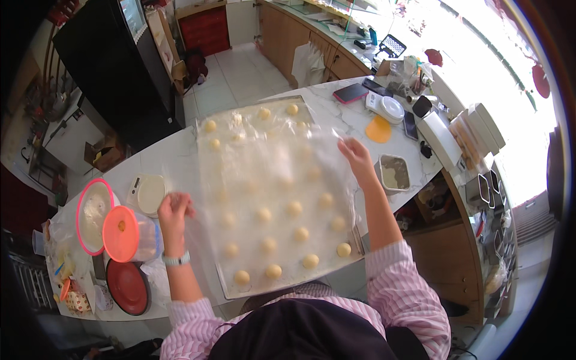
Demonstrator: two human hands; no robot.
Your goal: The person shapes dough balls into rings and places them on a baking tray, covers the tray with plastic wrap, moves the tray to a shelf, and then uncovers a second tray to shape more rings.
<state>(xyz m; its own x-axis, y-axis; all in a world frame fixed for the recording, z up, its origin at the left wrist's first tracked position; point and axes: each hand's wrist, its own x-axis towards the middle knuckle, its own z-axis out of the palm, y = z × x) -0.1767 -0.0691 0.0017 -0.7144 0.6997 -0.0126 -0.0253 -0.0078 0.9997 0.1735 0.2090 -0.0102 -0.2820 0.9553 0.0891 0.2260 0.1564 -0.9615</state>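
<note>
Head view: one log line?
left hand, right hand: holding translucent plastic sheet | sheet over: pale yellow round balls on rectangular metal tray

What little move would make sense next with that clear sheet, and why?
Probably easing the clear sheet down evenly over the tray. The left hand and right hand hold it at opposite sides, it spreads above many of the pale balls, and it looks wrinkled rather than flat, so gentle lowering seems sensible.

Taking the tray (255, 288) as centre, dough balls (310, 261) sit on it beneath a plastic sheet (327, 153). On the counter (341, 117), a scale (151, 193) lies at nine o'clock, a basin (80, 225) beyond; a container (396, 191) stands at three, another scale (392, 110) at two.
</note>
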